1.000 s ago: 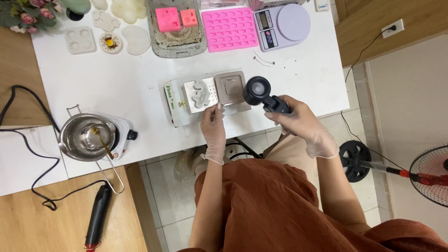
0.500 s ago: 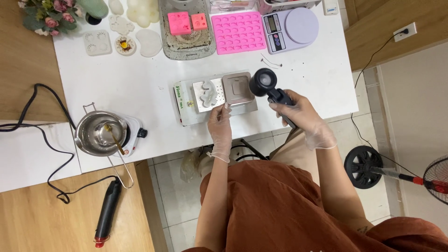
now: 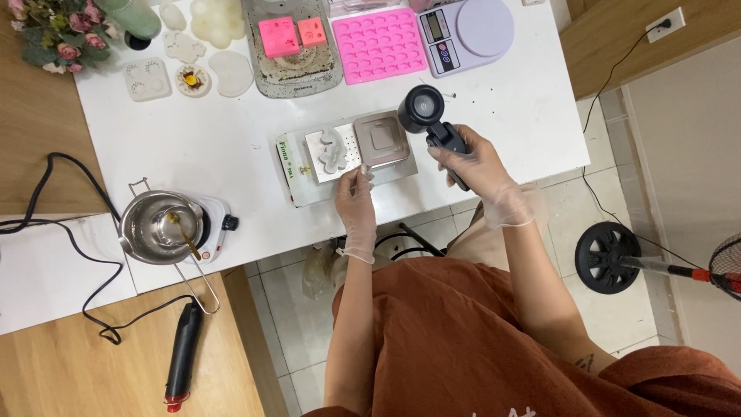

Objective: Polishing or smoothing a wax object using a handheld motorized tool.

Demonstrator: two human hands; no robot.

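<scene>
From my remote seat I saw the right hand [image 3: 482, 174] wrapped around the handle of a black heat gun [image 3: 432, 123], its fingers pressed together on the grip, with the round nozzle pointing at the square grey mould [image 3: 381, 139] on the white desk [image 3: 231, 154]. The left hand [image 3: 356, 202] rested at the near edge of the flat tray [image 3: 401, 167] beneath that mould, its fingers pinching the edge (both hands wore thin clear gloves). Just beside the grey mould, on its left, lay a white mould [image 3: 330, 152] with curved shapes in it. Farther back on the desk stood a pink mould [image 3: 380, 44] with many small cavities, next to a lilac kitchen scale [image 3: 471, 31]. Well to the left, a metal pot [image 3: 158, 225] sat on a small white hotplate [image 3: 216, 228]. A second black heat gun [image 3: 184, 361] lay on the wooden floor.
</scene>
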